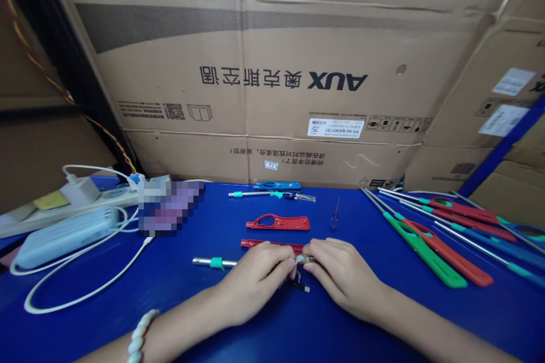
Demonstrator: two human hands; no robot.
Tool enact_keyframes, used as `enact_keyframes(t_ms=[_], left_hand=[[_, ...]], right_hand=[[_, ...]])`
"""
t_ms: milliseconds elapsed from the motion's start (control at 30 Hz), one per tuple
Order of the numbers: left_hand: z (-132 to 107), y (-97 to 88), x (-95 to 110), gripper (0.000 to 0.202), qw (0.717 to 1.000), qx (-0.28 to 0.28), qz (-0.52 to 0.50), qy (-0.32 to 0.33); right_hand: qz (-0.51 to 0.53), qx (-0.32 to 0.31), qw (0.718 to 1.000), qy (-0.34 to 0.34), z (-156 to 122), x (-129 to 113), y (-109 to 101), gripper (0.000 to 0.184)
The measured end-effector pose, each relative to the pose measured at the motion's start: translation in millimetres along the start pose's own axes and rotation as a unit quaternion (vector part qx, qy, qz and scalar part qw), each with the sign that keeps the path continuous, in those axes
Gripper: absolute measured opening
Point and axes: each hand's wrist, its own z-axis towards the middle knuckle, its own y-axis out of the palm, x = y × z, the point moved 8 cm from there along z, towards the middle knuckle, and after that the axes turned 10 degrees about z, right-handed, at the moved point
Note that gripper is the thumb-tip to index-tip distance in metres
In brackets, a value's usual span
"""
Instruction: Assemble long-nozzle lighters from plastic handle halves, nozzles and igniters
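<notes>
Upside-down print is borne by the cardboard (281,22) stood up behind a blue worktop (357,204). Near the worktop's middle, a small pale part (302,259) is held btwn the fingertips of both hands; its make can't be told, as most of it is covered. By the L hand (264,275) its L end is pinched, thumb & finger together; by the R hand (340,266) its R end is gripped likewise. Its axis seems to be laid approx. L-to-R, in line w/ the gap btwn the hands, so neither hand can be called nearer.

Just below, a black piece (303,287) w/ a white tip is seen, slanted down to the R; thin wire is shown beside it. A metal tube (202,261) w/ a green collar (217,262) is laid L-R, its R end hidden by the L hand. Just behind the fingers, a red strip (251,243) is set about parallel, partly covered. Farther back, a red half-shell (281,222) is placed, then a 2nd tube (251,194) & a blue shell (276,186). Back R, a screwdriver (335,218) is pointed at the cardboard.

Far R, long lighters (430,252) are fanned out; far L, a power bank (68,238), white cable (85,300) & power strip (106,197) are kept.
</notes>
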Motion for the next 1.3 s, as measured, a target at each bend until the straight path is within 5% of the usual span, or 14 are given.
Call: enact_keyframes(t_ms=[267,600,833,1067,1300], left_hand=[[-0.8,-2.8,5.7,0.033,0.997,0.006,0.076,0.031],[-3.1,-2.2,21.1,0.023,0.955,0.031,0.262,0.133],[0.2,-39.0,6.1,0.018,0.962,0.084,0.245,0.087],[1.1,-35.6,-2.9,0.014,0.955,-0.025,0.266,0.132],[1.8,-31.0,-10.1,0.012,0.949,-0.045,0.277,0.142]], right_hand=[[0.034,-0.002,0.999,0.021,1.3,1.2,1.8,0.022],[0.145,-0.046,0.986,0.074,-1.1,6.2,10.0,0.022],[0.138,0.06,0.982,0.114,-1.0,21.4,-1.2,0.017],[0.097,0.062,0.983,0.141,0.1,31.9,3.2,0.006],[0.078,0.04,0.984,0.157,1.0,38.4,10.3,0.001]])
